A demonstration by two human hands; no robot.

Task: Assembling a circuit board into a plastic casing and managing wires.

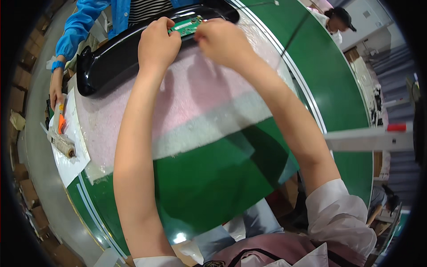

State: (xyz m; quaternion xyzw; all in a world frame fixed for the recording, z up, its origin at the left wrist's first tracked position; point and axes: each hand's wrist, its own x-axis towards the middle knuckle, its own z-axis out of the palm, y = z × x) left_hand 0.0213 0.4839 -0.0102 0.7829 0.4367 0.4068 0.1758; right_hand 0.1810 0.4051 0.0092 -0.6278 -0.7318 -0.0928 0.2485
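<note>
A small green circuit board (187, 26) is held between my two hands, above a long glossy black plastic housing (113, 60). My left hand (159, 44) pinches the board's left end with thumb and fingers. At its right end, the fingers of my right hand (222, 41) are closed on it, though their tips are partly hidden. Under the housing lies a sheet of pink and white foam wrap (191, 102). What lies directly beneath the board is covered by my hands.
Across the green table (200, 187), a person in a blue jacket (82, 26) has a hand by a glue gun (61, 141) on white paper (73, 164) at the left. A metal rail (307, 95) runs along the right. Another person (339, 24) is at the far right.
</note>
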